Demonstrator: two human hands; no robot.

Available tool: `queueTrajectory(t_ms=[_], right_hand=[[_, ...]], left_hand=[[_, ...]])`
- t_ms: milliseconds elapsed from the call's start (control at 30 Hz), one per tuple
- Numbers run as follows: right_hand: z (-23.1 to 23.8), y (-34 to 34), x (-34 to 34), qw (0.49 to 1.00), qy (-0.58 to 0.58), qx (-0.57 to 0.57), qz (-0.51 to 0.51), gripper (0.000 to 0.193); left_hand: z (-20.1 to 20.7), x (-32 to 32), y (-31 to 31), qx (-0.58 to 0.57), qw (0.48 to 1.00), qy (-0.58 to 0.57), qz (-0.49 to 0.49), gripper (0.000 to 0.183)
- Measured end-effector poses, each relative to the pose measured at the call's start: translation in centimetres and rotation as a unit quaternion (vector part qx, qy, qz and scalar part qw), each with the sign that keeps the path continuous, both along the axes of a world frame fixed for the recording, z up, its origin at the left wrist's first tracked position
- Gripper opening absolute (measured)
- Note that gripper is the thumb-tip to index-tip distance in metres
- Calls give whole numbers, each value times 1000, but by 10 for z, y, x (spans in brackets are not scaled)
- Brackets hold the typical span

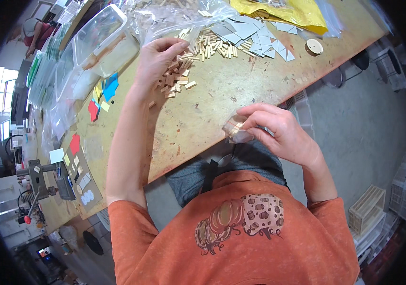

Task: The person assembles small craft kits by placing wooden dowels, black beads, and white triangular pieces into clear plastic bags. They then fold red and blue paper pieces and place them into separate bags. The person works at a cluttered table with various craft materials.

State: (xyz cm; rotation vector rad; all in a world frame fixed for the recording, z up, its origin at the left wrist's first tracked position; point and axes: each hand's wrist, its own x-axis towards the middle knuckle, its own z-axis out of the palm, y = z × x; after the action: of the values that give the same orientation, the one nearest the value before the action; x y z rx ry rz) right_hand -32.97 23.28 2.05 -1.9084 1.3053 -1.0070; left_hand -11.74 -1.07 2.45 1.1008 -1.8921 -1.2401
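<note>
- worn wooden table [198, 109] lies under the work; grey floor [355, 114] is at three o'clock.
- left hand [159, 61], at eleven o'clock, has its fingers narrow, beside wooden blocks [177, 80]; i cannot tell if it holds something.
- right hand [279, 129], toward three o'clock, pinches a small clear bag [234, 127] at the table edge.
- loose wooden sticks [218, 49] lie at twelve o'clock.

I note pale tan to reddish-brown wooden blocks [170, 80] and cream wooden sticks [212, 48]. Far side: yellow bag [288, 15]. Left: red cut-out [75, 143], blue cut-out [111, 86]. Tabletop [203, 102]: yellowish, rust-flecked. T-shirt [165, 256]: mottled orange, printed with striped and brown-spotted pumpkins [263, 214].
</note>
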Motion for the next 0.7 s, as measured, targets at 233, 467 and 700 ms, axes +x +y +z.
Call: queueTrajectory(t_ms=[233,467,700], right_hand=[[10,-8,8,999,0,-43,4,8],[21,-9,21,998,-3,-58,19,9],[12,-6,13,999,-3,-43,10,8]], left_hand=[[30,15,83,88,986,69,-122,10],[44,11,135,-184,963,-60,-186,10],[21,4,94,-183,964,-90,-173,14]])
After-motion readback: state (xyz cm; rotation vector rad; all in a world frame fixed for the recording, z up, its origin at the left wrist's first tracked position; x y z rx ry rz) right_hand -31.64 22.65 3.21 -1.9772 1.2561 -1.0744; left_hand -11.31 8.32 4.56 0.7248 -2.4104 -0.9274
